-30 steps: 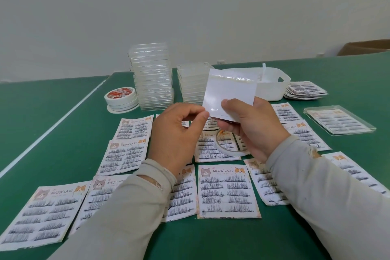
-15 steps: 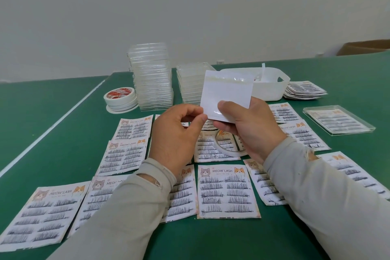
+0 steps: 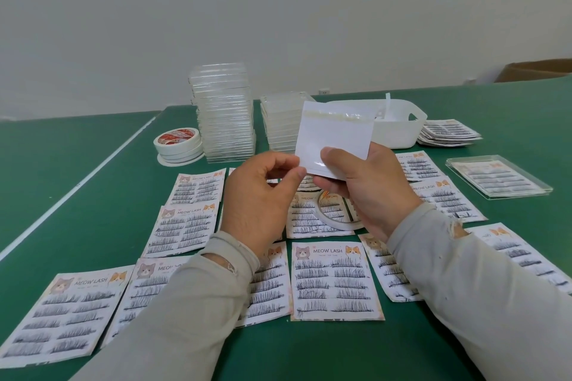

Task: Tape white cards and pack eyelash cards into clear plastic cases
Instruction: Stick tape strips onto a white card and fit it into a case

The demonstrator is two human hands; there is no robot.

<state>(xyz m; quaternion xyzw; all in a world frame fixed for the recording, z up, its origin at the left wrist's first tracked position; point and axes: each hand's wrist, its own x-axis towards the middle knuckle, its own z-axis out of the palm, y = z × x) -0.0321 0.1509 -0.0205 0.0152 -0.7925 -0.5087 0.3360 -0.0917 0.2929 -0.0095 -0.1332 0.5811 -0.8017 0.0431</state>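
My right hand (image 3: 368, 185) holds a white card (image 3: 335, 133) upright above the table, thumb pressed on its lower edge. A strip of tape runs across the card's top. My left hand (image 3: 263, 198) pinches the card's lower left corner between thumb and forefinger. Several eyelash cards (image 3: 334, 280) printed "MEOW LASH" lie spread on the green table below both hands. A thin tape ring (image 3: 335, 219) lies on one card under my right hand. Two stacks of clear plastic cases (image 3: 223, 111) stand behind.
Stacked tape rolls (image 3: 178, 145) sit left of the cases. A white basket (image 3: 399, 130) stands at the back, with a pile of eyelash cards (image 3: 448, 133) beside it. A packed clear case (image 3: 498, 178) lies at the right. A cardboard box (image 3: 538, 69) is far right.
The card has tilted slightly and dropped a little in my right hand. My left hand's fingertips have closed onto its lower left corner.
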